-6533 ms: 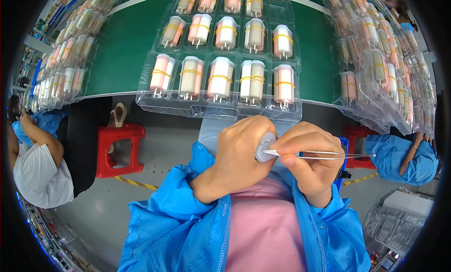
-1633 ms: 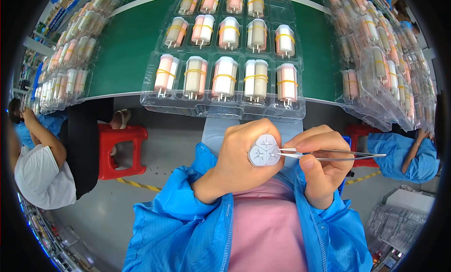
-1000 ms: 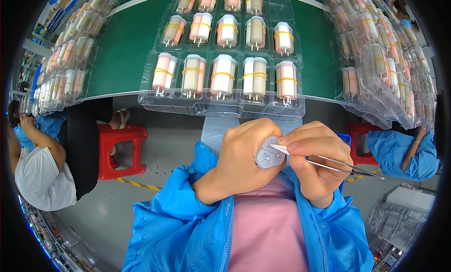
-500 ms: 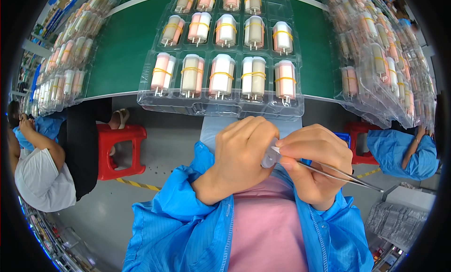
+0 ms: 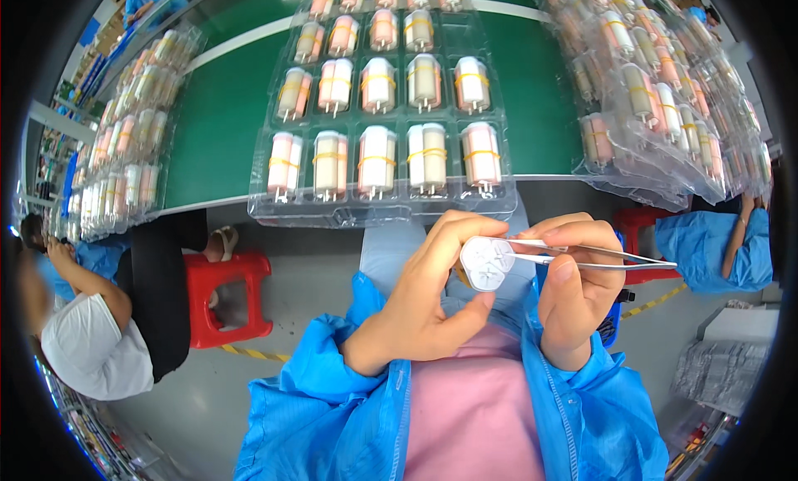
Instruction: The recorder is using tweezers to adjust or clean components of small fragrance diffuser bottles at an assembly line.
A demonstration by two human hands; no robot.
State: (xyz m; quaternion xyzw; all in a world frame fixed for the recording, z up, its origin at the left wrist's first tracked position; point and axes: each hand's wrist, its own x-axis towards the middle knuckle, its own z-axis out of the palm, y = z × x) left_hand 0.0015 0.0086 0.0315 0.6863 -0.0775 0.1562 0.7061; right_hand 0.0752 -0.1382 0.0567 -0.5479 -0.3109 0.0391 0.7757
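My left hand [image 5: 428, 294] is closed round a small bundle with a white three-lobed end [image 5: 485, 263] facing up; a bit of yellow shows at its side, and the rest is hidden by my fingers. In my right hand [image 5: 582, 294] a pair of metal tweezers [image 5: 628, 259] is gripped between thumb and fingers. Its arms stand slightly apart, with the tips at the right edge of the lobed end; whether they touch cannot be made out. Beyond my hands, a clear plastic tray [image 5: 328, 213] holds rows of banded bundles [image 5: 376, 161] of white, pink and grey cylinders with metal prongs.
The tray overhangs the near edge of a green table [image 5: 212, 149]. Stacked trays with similar bundles stand at the left [image 5: 125, 169] and right [image 5: 665, 107]. Red stools [image 5: 226, 302] and people sit at both sides. A blue container [image 5: 611, 327] is by my right wrist.
My left hand has turned the bundle so its white lobed end faces up. My right fingers have drawn back from it, and the tweezers now point at it. The view has shifted slightly.
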